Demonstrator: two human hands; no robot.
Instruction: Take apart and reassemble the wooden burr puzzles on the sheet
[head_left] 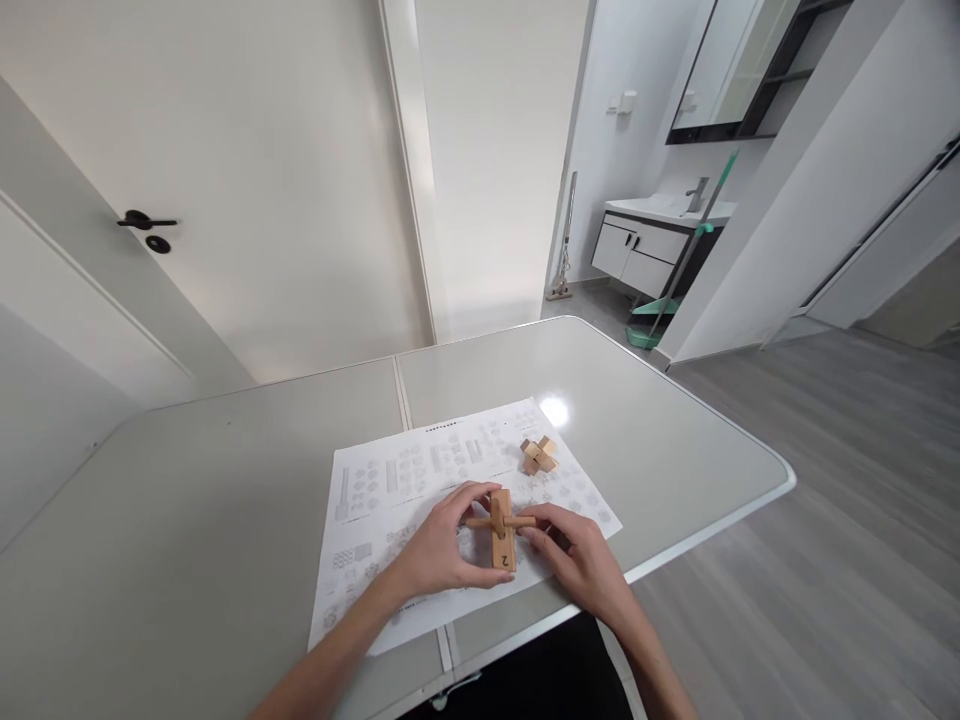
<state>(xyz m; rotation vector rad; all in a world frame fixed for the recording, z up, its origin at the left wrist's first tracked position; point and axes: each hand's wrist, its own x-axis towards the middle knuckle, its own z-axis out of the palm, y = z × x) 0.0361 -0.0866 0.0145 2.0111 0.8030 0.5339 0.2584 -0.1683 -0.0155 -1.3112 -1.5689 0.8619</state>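
A partly assembled wooden puzzle, a flat block crossed by a thin rod, is held between both hands just above a printed instruction sheet. My left hand curls round its left side, thumb under and fingers over the rod. My right hand pinches the rod's right end. A second small wooden puzzle, an interlocked cross, lies on the sheet further away to the right, untouched.
The sheet lies on a pale grey table with a seam down its middle and a rounded right edge. Beyond it stand a white door with a black handle, a wall, and a bathroom with a vanity and mop.
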